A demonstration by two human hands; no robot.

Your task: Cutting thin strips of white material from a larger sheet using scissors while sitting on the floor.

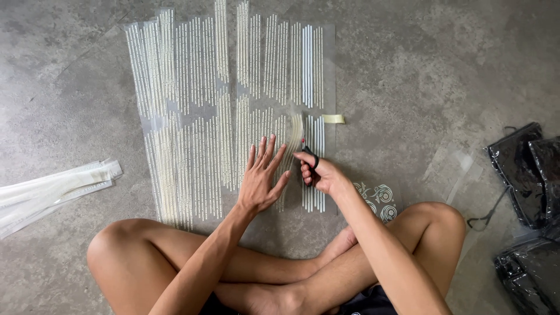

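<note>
Item one, the concrete floor [443, 70]: grey, mottled, carrying everything here; I sit cross-legged on it.

Item two, the clear printed sheet [192, 87]: a wide transparent film lying flat just ahead of my knees, covered in long narrow white and cream strips in two tiers. Near its right edge one strip [296, 129] curls up off the film.

Item three, my left hand [262, 178]: fingers spread, palm flat on the lower tier, pinning the film. I judge this should stay close beside the cut line, so the film cannot shift or buckle.

Item four, my right hand [318, 172]: fingers closed through the handles of small dark scissors [308, 153], which point up the sheet. I judge short, straight snips along the gap between strips do best, with the blades kept off the print.

Lesser items: a bundle of cut pale strips [55, 189] well apart at left; black glossy bags [525, 175] at right; a small piece of yellowish tape [333, 119] at the sheet's right edge.
</note>
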